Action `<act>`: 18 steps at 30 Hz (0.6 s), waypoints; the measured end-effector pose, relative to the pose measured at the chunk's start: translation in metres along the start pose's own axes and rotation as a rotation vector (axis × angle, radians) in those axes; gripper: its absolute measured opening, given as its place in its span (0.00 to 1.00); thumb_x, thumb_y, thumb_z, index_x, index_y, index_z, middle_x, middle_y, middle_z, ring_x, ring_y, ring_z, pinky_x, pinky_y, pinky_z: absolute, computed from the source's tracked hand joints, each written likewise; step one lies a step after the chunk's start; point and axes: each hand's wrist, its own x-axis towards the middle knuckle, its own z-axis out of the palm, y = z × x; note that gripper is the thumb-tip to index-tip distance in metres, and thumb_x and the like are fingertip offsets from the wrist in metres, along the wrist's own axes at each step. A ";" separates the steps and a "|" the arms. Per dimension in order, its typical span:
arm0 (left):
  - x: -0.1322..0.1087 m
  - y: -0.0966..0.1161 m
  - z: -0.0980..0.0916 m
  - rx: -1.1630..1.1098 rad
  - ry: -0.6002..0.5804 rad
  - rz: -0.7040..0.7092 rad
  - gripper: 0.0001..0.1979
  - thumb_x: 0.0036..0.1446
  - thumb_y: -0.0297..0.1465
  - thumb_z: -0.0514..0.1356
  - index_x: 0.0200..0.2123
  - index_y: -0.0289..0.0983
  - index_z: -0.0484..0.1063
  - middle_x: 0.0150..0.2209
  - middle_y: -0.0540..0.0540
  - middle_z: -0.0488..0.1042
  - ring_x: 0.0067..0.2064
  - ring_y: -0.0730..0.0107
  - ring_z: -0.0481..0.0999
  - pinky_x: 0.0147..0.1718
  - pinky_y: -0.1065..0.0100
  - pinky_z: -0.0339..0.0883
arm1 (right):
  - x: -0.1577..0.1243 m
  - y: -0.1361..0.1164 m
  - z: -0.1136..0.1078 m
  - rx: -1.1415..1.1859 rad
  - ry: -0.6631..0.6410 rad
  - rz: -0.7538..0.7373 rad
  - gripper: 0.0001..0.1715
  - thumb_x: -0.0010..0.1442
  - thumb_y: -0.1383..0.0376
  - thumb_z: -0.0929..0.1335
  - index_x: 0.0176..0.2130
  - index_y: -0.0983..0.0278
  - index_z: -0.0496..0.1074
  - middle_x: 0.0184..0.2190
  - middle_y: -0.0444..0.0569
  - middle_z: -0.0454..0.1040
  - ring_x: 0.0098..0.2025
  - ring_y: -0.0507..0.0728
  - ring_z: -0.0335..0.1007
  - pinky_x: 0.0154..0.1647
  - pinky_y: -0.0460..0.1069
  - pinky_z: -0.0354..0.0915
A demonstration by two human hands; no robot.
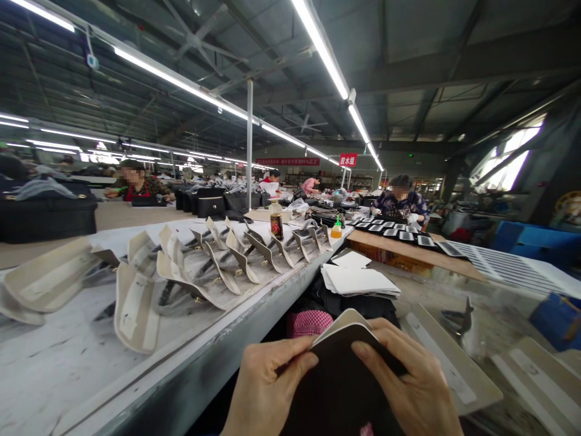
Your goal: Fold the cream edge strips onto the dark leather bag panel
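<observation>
Low in the view, both hands hold a dark flat panel [338,381] with a pale piece [349,318] behind its upper edge. My left hand [267,384] pinches the panel's left edge between thumb and fingers. On the other side, my right hand [408,375] grips the upper right corner, thumb on the dark face and fingers behind. Whether the dark and pale layers are joined is hidden by the fingers. Just beyond them lies a stack of white sheets [361,280]. A pink checked cloth [308,323] shows behind the left fingertips.
Several curved beige flaps [136,309] with small metal fittings stand along the left table [63,375]. A dark labelled bottle [276,221] and a glue bottle [336,229] stand farther back. Beige panels [454,357] lie at right. A co-worker [402,200] sits beyond a board of small pieces.
</observation>
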 end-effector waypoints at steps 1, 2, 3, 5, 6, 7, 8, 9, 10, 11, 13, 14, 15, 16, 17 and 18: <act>0.000 0.000 0.001 0.004 0.017 0.022 0.12 0.62 0.26 0.64 0.42 0.47 0.86 0.30 0.53 0.86 0.31 0.67 0.85 0.30 0.78 0.76 | 0.000 -0.001 0.000 -0.004 -0.001 -0.015 0.12 0.66 0.64 0.70 0.29 0.59 0.76 0.31 0.45 0.77 0.30 0.54 0.74 0.31 0.44 0.68; -0.001 -0.001 0.003 0.011 0.043 0.054 0.12 0.62 0.26 0.64 0.42 0.47 0.86 0.31 0.53 0.86 0.31 0.67 0.85 0.31 0.78 0.76 | 0.000 -0.001 -0.001 -0.012 0.003 -0.023 0.11 0.66 0.64 0.70 0.29 0.59 0.76 0.31 0.45 0.77 0.29 0.54 0.74 0.31 0.44 0.68; -0.002 -0.003 0.005 0.019 0.077 0.097 0.13 0.62 0.26 0.64 0.43 0.46 0.86 0.32 0.52 0.85 0.31 0.68 0.84 0.31 0.77 0.76 | 0.000 -0.002 -0.001 -0.026 0.012 -0.027 0.11 0.66 0.64 0.70 0.29 0.60 0.75 0.31 0.45 0.77 0.29 0.54 0.74 0.30 0.44 0.68; -0.004 -0.007 0.010 0.031 0.154 0.198 0.13 0.63 0.24 0.63 0.45 0.44 0.85 0.33 0.50 0.85 0.31 0.68 0.84 0.32 0.77 0.75 | 0.000 -0.004 -0.002 -0.067 0.020 -0.028 0.12 0.66 0.64 0.70 0.29 0.60 0.75 0.30 0.45 0.76 0.29 0.54 0.75 0.30 0.44 0.68; -0.005 -0.010 0.012 0.039 0.187 0.249 0.14 0.63 0.23 0.63 0.46 0.43 0.84 0.33 0.50 0.85 0.31 0.69 0.84 0.32 0.77 0.75 | 0.000 -0.005 -0.002 -0.089 0.016 -0.028 0.12 0.66 0.64 0.70 0.29 0.60 0.74 0.30 0.45 0.76 0.30 0.54 0.75 0.30 0.44 0.69; -0.006 -0.012 0.014 0.055 0.206 0.299 0.14 0.63 0.22 0.63 0.48 0.42 0.83 0.33 0.49 0.85 0.31 0.69 0.84 0.32 0.77 0.75 | 0.000 -0.005 -0.002 -0.107 0.008 -0.028 0.12 0.66 0.64 0.70 0.29 0.60 0.73 0.30 0.45 0.76 0.30 0.54 0.76 0.30 0.44 0.69; -0.006 -0.014 0.015 0.079 0.210 0.346 0.15 0.62 0.21 0.63 0.49 0.40 0.82 0.33 0.48 0.84 0.31 0.70 0.84 0.32 0.78 0.75 | 0.000 -0.006 -0.003 -0.118 -0.004 -0.027 0.13 0.66 0.64 0.70 0.29 0.60 0.73 0.29 0.45 0.76 0.30 0.55 0.76 0.31 0.44 0.69; -0.007 -0.015 0.015 0.107 0.207 0.388 0.16 0.62 0.20 0.63 0.50 0.39 0.81 0.34 0.47 0.84 0.31 0.70 0.84 0.32 0.78 0.75 | 0.000 -0.007 -0.003 -0.120 -0.010 -0.025 0.13 0.66 0.64 0.70 0.28 0.60 0.72 0.29 0.45 0.76 0.31 0.55 0.76 0.31 0.44 0.70; -0.008 -0.016 0.015 0.135 0.196 0.421 0.17 0.62 0.19 0.63 0.51 0.38 0.80 0.34 0.47 0.84 0.31 0.70 0.84 0.33 0.78 0.76 | 0.000 -0.007 -0.002 -0.114 -0.010 -0.017 0.13 0.66 0.64 0.70 0.28 0.60 0.72 0.29 0.45 0.76 0.31 0.55 0.76 0.31 0.43 0.70; -0.008 -0.016 0.015 0.158 0.181 0.445 0.18 0.61 0.18 0.63 0.52 0.37 0.80 0.34 0.46 0.84 0.31 0.70 0.84 0.33 0.78 0.76 | 0.000 -0.008 -0.002 -0.102 -0.002 -0.003 0.14 0.66 0.63 0.70 0.28 0.60 0.72 0.29 0.45 0.76 0.30 0.55 0.76 0.30 0.43 0.70; -0.008 -0.015 0.015 0.175 0.175 0.471 0.20 0.62 0.17 0.62 0.55 0.37 0.78 0.34 0.46 0.84 0.31 0.71 0.84 0.32 0.78 0.76 | 0.000 -0.008 -0.001 -0.075 0.018 0.037 0.15 0.66 0.62 0.70 0.27 0.60 0.72 0.29 0.45 0.76 0.29 0.55 0.75 0.29 0.44 0.69; -0.008 -0.015 0.015 0.171 0.189 0.478 0.21 0.62 0.17 0.62 0.56 0.38 0.78 0.34 0.47 0.83 0.30 0.72 0.83 0.32 0.78 0.75 | 0.000 -0.008 0.000 -0.064 0.025 0.060 0.15 0.66 0.61 0.70 0.27 0.60 0.72 0.28 0.45 0.75 0.28 0.54 0.74 0.28 0.44 0.68; -0.008 -0.014 0.015 0.168 0.195 0.482 0.22 0.62 0.17 0.61 0.57 0.39 0.77 0.33 0.47 0.83 0.30 0.72 0.83 0.31 0.78 0.75 | 0.000 -0.008 0.001 -0.056 0.030 0.081 0.16 0.65 0.60 0.70 0.26 0.61 0.72 0.28 0.44 0.75 0.28 0.54 0.74 0.27 0.44 0.68; -0.007 -0.014 0.016 0.168 0.197 0.483 0.22 0.63 0.17 0.61 0.57 0.39 0.77 0.33 0.47 0.83 0.29 0.72 0.82 0.31 0.78 0.75 | -0.001 -0.008 0.001 -0.049 0.028 0.094 0.16 0.65 0.60 0.70 0.26 0.61 0.72 0.28 0.44 0.75 0.27 0.54 0.73 0.27 0.44 0.67; -0.007 -0.015 0.016 0.170 0.202 0.481 0.22 0.63 0.18 0.61 0.57 0.40 0.77 0.32 0.47 0.83 0.28 0.72 0.82 0.30 0.77 0.75 | -0.001 -0.008 0.002 -0.047 0.026 0.100 0.16 0.65 0.60 0.70 0.26 0.61 0.71 0.28 0.44 0.75 0.27 0.54 0.73 0.27 0.44 0.68; -0.007 -0.015 0.015 0.177 0.206 0.474 0.21 0.63 0.19 0.62 0.57 0.40 0.77 0.31 0.48 0.82 0.27 0.72 0.81 0.29 0.77 0.75 | -0.001 -0.008 0.002 -0.049 0.022 0.097 0.17 0.66 0.60 0.70 0.26 0.61 0.71 0.28 0.45 0.75 0.28 0.54 0.74 0.28 0.44 0.68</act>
